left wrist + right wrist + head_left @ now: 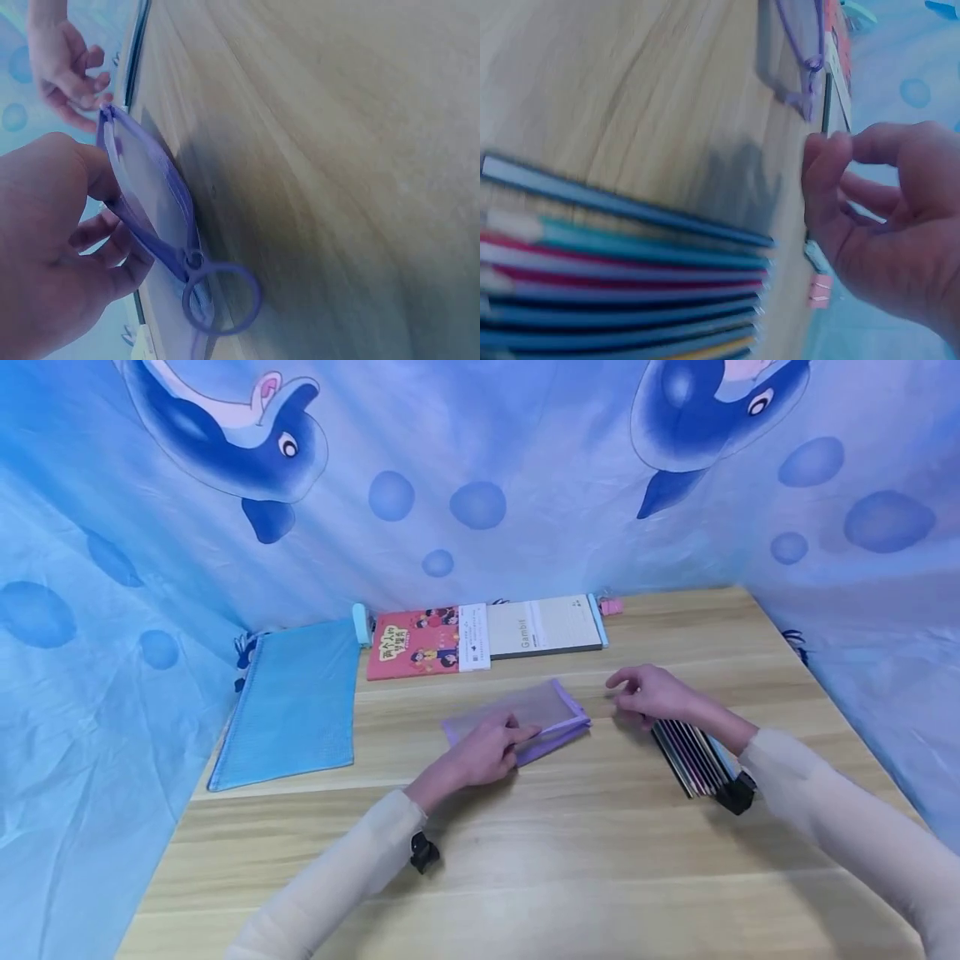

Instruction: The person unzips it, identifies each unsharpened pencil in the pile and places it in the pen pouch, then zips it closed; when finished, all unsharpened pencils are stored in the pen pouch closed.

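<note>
A purple-edged mesh zip pouch [536, 703] lies at the middle of the table, its near edge parted from the other. My left hand [486, 752] pinches one edge between thumb and fingers; the left wrist view shows the gap along the opening and a purple ring [223, 298] hanging at its end. To the right, my right hand [651, 693] is over the table with loosely curled fingers, nothing held in them. Below it a row of pencils [693, 760] lies side by side, partly hidden by the hand and wrist. Their striped barrels [645, 285] show blurred in the right wrist view.
A blue mesh pouch [296, 702] lies at the left. Along the back edge are a red book [412, 647], a pale notebook [546, 625] marked Gambit, a light blue object [362, 625] and a pink one [611, 607]. Blue dolphin-print cloth [480, 460] rises behind the table.
</note>
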Demonstrator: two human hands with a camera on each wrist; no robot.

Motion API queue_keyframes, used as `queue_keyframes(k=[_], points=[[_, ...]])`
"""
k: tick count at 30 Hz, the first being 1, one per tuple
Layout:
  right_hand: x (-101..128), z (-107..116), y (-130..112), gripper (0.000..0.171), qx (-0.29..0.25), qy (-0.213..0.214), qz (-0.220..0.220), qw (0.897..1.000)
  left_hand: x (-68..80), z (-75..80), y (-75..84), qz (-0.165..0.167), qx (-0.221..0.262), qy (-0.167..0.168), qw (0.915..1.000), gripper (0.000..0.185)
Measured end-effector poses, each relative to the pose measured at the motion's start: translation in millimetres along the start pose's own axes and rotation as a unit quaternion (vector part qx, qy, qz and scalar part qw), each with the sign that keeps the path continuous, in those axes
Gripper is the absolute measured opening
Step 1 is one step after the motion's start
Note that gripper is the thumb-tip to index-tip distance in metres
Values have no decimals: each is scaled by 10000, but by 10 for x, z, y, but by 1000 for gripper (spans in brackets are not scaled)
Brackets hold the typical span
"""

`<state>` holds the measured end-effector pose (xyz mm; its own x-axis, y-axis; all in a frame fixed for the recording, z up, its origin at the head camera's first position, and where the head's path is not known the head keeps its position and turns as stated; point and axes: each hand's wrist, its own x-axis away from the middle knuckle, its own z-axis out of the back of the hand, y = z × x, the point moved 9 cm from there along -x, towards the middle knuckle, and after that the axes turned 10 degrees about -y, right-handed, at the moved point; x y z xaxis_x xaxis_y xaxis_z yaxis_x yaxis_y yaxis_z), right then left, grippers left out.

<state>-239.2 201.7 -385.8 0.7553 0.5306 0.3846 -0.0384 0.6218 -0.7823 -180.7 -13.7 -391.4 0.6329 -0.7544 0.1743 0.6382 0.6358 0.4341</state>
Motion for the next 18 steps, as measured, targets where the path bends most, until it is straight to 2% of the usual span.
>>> queue_keyframes(k=[4, 11, 14, 18], points=[[119, 42, 68, 43, 397, 33, -311, 9987, 38, 22, 16, 5, 176, 164, 9997, 58], [211, 40, 181, 40, 455, 147, -763, 9959, 129, 128, 44, 72, 373, 749, 9965, 54], [246, 33, 217, 44, 509, 225, -878, 9946, 148, 150, 43, 75, 441, 957, 9944, 55], [260, 31, 239, 48, 659, 363, -843, 9936, 165, 158, 7, 269, 441, 1121, 9924, 58]])
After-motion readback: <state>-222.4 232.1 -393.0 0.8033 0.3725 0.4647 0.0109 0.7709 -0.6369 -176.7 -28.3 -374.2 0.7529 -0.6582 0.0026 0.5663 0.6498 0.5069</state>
